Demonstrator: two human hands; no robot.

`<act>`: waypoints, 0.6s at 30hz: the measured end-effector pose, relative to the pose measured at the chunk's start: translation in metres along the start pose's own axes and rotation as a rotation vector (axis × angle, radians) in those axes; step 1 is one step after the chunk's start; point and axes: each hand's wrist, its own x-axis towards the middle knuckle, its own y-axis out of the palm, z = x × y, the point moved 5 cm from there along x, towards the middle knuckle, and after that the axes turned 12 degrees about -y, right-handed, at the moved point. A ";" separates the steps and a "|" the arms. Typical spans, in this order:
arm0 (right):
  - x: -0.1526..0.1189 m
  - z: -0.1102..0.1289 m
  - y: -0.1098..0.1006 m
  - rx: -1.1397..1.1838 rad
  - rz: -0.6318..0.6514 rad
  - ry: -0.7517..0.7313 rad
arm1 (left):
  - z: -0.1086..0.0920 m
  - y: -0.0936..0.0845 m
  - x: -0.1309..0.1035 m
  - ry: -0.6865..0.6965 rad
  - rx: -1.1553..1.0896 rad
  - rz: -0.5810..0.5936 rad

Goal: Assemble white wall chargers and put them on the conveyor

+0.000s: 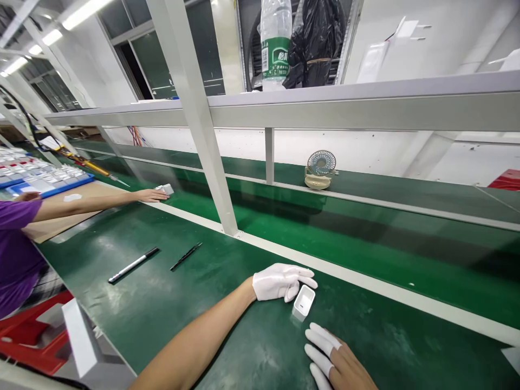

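A small white open box-shaped part (304, 302) rests on the green work surface, its hollow side facing up with a small dark slot inside. My left hand (280, 281), in a white glove, is just behind and left of it, fingers stretched out and apart, the fingertips beside the part's upper edge. Nearer the front, my right hand (333, 357) wears white finger covers; its fingers are spread toward the part, with a gap between them and nothing held.
A marker pen (133, 265) and black tweezers (186, 257) lie to the left. A slanted post (203, 119) rises from the white strip. Another person's hand (153, 195) touches a white part (166, 189) at the far left. A small fan (320, 169) stands behind the belt.
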 end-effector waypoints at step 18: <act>-0.019 -0.010 -0.003 0.105 0.025 -0.167 | 0.005 -0.003 0.001 0.019 0.027 -0.038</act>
